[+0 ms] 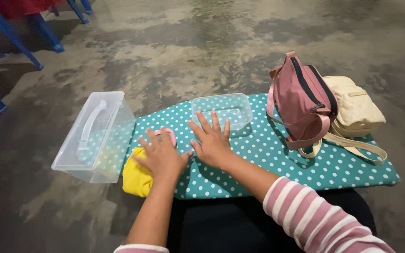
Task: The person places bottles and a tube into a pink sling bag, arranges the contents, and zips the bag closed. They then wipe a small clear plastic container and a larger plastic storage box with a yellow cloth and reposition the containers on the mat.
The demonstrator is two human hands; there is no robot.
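- Left hand [161,157] is pressing flat, fingers spread, on a yellow cloth [136,178] at the dotted mat's [277,154] left edge.
- Right hand [212,140] is lying open on the mat, gripping nothing, near a clear tray [221,110].

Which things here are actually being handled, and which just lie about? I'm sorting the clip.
In hand:
- left hand flat on the yellow cloth and pink item
- right hand flat on the dotted mat

Lying about:
- clear lidded box
- clear tray
- pink bag
- cream bag
- blue chair legs
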